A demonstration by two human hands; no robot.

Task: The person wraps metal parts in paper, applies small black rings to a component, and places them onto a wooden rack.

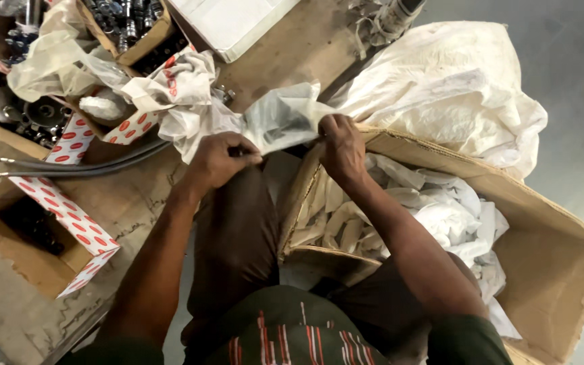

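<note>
I hold a clear plastic bag [280,122] stretched between my two hands, just above my knees and in front of the big cardboard box [549,236]. Something dark shows through the film, but I cannot tell what it is. My left hand [219,162] is closed in a fist on the bag's left edge, fingers curled tight around the bunched plastic. My right hand [341,150] is also closed, pinching the bag's right edge between thumb and fingers, knuckles up.

Right under my right forearm the cardboard box lies open, tilted toward me, full of crumpled white plastic bags [434,209]. Behind the box a large white sack [454,88] lies rumpled on the floor.

To my left, beyond the bag, a heap of crumpled plastic and paper wrapping [170,88] sits on a worn wooden board [292,47]. Two long dark rods [82,165] lie side by side across the board's near edge. Further left stand small open cartons with red-spotted flaps [69,216], and boxes of dark metal parts [35,115] sit behind them. A flat white box [231,23] lies at the top.
</note>
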